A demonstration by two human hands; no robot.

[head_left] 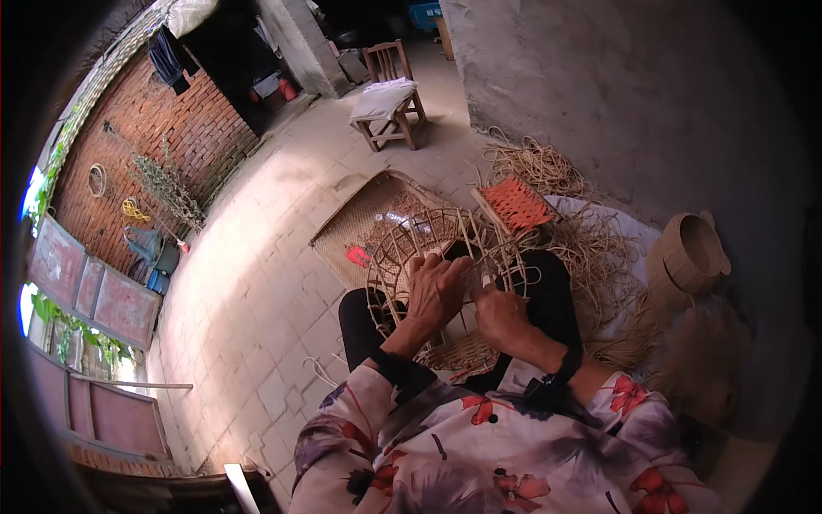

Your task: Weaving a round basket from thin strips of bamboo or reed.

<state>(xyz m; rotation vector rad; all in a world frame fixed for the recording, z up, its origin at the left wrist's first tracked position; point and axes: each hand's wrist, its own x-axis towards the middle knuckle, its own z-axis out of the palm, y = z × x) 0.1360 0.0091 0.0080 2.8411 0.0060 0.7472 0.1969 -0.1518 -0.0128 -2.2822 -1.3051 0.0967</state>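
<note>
An open wicker basket [390, 267] with bare curved ribs and a woven base [458, 353] rests on my lap, between my dark-trousered knees. My left hand [435, 293] is closed on the ribs at its middle, with the fingers bent over them. Just to the right, my right hand [503, 319] is closed by the ribs, its thumb side toward the left hand. A small pale piece shows at the right thumb; its kind cannot be told. The fingertips of both hands are partly hidden.
Beyond the basket lies a flat woven tray [342, 236] with small bits on it. An orange woven-seat stool [515, 206] stands near loose cane bundles [539, 167] and a white sheet [644, 233]. A round tan basket [692, 253] is at right, a wooden chair [390, 98] farther off.
</note>
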